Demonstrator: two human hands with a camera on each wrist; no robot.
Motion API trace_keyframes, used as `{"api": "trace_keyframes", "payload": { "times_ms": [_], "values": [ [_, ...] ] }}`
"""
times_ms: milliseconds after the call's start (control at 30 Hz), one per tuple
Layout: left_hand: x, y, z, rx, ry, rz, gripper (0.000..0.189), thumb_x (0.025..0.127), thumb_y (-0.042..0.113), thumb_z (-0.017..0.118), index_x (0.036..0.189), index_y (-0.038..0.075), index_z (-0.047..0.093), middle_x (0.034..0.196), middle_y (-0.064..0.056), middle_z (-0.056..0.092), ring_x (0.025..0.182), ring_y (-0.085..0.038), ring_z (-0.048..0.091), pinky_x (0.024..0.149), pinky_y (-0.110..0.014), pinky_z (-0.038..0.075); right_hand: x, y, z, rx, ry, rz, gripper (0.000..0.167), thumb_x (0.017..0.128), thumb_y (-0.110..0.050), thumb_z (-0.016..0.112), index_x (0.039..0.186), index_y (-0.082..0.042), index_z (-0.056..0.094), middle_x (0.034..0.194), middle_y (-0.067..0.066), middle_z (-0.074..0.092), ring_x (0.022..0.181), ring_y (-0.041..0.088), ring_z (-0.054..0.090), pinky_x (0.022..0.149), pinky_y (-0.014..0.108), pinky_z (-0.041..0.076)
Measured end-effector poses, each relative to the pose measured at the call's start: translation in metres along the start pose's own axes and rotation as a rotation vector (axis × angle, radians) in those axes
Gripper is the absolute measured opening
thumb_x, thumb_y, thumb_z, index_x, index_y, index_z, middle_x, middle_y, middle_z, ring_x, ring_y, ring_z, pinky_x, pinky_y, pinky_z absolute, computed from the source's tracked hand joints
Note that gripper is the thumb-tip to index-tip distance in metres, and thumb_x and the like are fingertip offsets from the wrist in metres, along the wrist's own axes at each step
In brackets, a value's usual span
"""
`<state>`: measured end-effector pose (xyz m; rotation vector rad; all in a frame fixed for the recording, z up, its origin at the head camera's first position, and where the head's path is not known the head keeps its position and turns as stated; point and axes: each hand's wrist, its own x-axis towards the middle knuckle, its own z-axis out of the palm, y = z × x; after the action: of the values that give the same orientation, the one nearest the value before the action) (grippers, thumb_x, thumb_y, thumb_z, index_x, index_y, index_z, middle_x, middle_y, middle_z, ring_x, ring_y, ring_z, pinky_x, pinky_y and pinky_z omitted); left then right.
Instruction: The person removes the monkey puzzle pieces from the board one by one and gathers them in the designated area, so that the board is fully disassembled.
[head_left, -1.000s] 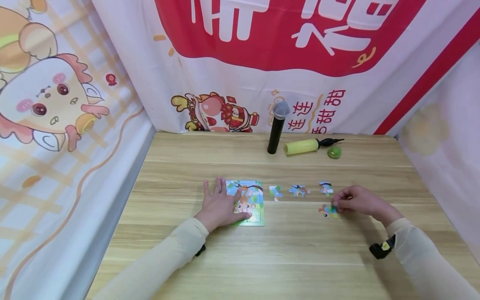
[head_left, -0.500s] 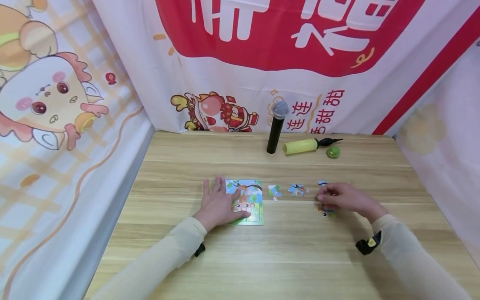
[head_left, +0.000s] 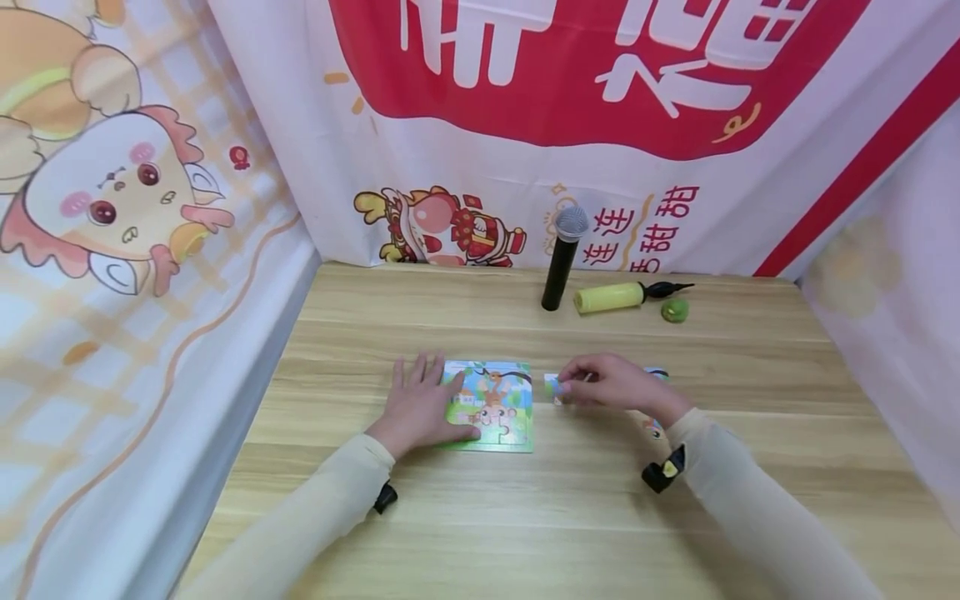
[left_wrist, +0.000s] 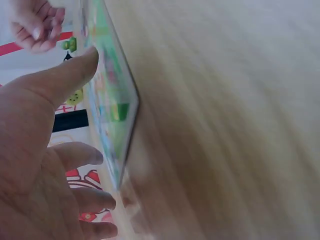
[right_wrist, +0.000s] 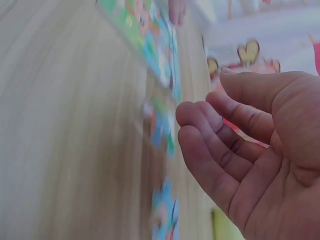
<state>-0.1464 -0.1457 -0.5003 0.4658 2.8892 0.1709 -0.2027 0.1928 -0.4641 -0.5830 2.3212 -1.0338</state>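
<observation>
A person's left hand (head_left: pixel 420 406) lies across the left side of a puzzle board (head_left: pixel 517 400) with fingers and thumb spread well apart and curled round nothing; how firmly they press on it the views do not tell. The board lies flat on a wooden table (head_left: pixel 465 533) and shows a monkey and a branch, with the curved line of a jigsaw seam near its lower right part. The right hand (head_left: pixel 611 385) is to the right of the board, above a puzzle piece (head_left: pixel 551 383) that lies just beside the board's right edge. Its fingers are loosely bent, the thumb stands apart from them, and the right wrist view shows nothing between them. A second piece (right_wrist: pixel 165 212) lies farther from the board in that view, and two more pieces, an upper one (head_left: pixel 657 372) and a lower one (head_left: pixel 654 428), show partly behind the right hand and wrist in the head view. Toward the back of the table a microphone (head_left: pixel 558 271) stands upright with its mesh head up, and to its right lie a yellow hand pump (head_left: pixel 609 297) with a black nozzle and a small green object (head_left: pixel 675 310), in front of a printed cloth (head_left: pixel 450 150)
</observation>
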Motion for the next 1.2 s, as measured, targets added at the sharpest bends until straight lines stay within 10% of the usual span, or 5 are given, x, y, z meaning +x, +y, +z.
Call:
{"api": "trace_keyframes", "payload": {
  "times_ms": [500, 1200],
  "values": [
    [-0.005, 0.0, 0.004, 0.07, -0.088, -0.019, 0.101, 0.082, 0.089, 0.042, 0.16, 0.026, 0.034, 0.166, -0.018, 0.011, 0.151, -0.042, 0.004, 0.114, -0.065, -0.011, 0.066, -0.047, 0.055, -0.278, -0.053, -0.195, 0.037, 0.1, -0.02, 0.068, 0.133, -0.003, 0.065, 0.098, -0.003, 0.067, 0.086, 0.011, 0.061, 0.08, 0.033, 0.053],
    [-0.006, 0.001, 0.0, 0.047, -0.099, -0.015, 0.098, 0.085, 0.085, 0.046, 0.159, 0.023, 0.036, 0.165, -0.021, 0.013, 0.151, -0.043, 0.006, 0.115, -0.066, -0.006, 0.083, -0.052, 0.072, -0.286, -0.057, -0.193, 0.023, 0.102, -0.015, 0.064, 0.12, -0.004, 0.073, 0.089, -0.001, 0.071, 0.069, 0.01, 0.059, 0.081, 0.035, 0.052]
  ]
}}
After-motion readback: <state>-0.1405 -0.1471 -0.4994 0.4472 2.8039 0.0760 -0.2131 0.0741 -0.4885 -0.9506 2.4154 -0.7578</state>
